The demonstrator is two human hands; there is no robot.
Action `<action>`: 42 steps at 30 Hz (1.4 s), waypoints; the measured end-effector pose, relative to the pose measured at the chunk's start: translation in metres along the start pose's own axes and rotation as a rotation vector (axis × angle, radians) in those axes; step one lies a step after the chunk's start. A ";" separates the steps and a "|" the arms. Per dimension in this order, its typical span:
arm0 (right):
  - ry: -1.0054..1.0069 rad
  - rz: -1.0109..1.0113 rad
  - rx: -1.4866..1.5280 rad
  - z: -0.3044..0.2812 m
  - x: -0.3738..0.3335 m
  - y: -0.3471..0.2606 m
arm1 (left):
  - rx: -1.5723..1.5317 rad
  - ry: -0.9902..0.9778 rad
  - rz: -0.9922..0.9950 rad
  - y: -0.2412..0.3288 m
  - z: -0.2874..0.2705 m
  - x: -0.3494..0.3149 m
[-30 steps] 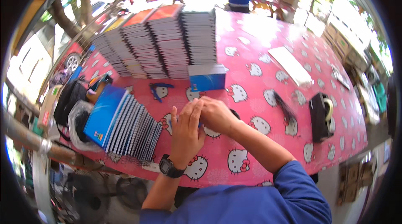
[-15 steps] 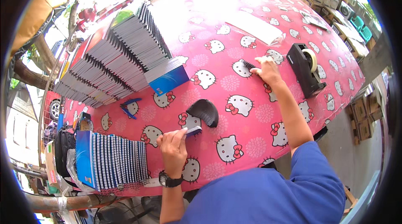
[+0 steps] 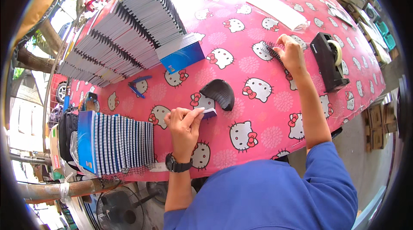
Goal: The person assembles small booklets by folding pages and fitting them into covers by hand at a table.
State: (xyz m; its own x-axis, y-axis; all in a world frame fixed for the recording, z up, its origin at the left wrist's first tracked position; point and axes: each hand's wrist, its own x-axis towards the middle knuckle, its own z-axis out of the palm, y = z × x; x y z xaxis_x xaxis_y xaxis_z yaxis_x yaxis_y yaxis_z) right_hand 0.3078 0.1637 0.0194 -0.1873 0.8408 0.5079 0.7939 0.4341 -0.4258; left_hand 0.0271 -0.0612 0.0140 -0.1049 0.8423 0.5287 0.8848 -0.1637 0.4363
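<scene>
Your left hand (image 3: pixel 184 127) pinches a small notepad (image 3: pixel 210 113) above the pink tablecloth (image 3: pixel 216 134), just beside a black half-moon-shaped object (image 3: pixel 222 94). Your right hand (image 3: pixel 291 55) curls its fingers at black binding coils (image 3: pixel 270 49); whether they grip, you cannot tell.

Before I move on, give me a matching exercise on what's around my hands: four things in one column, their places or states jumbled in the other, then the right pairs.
Things:
1. small pad of pages
2. black binding coils
3. tape dispenser
4. pliers

Places or states:
A. at the right hand
B. blue, spread in a V on the pink tablecloth
C. held in the left hand
D. black, carrying a pale tape roll

Right pairs: 1-C, 2-A, 3-D, 4-B
</scene>
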 end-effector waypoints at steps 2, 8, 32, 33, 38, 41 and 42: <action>-0.160 0.065 0.243 -0.002 -0.005 -0.024 | -0.020 0.012 -0.005 0.000 0.000 0.001; -0.671 -0.284 0.763 0.000 -0.058 -0.119 | -0.035 0.027 -0.002 -0.001 0.001 0.002; -0.796 -0.302 0.838 0.016 -0.065 -0.132 | 0.010 0.003 -0.026 0.016 -0.005 0.005; -0.636 -0.408 0.850 0.017 -0.066 -0.134 | 0.009 0.003 -0.026 0.017 -0.002 0.005; -1.005 -0.309 0.659 0.021 -0.051 -0.131 | 0.008 -0.150 0.039 0.010 0.003 0.001; -0.681 -0.540 0.616 0.046 -0.031 -0.115 | 0.033 -0.192 0.059 0.016 -0.001 0.002; -0.683 -0.700 0.637 0.051 -0.023 -0.113 | -0.022 -0.122 0.105 0.022 -0.003 0.005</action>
State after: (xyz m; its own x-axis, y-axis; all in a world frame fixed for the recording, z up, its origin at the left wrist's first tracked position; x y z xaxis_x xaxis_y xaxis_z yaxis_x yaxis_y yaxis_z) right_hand 0.1928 0.1123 0.0177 -0.8955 0.2691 0.3546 -0.0032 0.7928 -0.6095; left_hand 0.0444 -0.0619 0.0279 0.0450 0.8759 0.4803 0.8779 -0.2641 0.3994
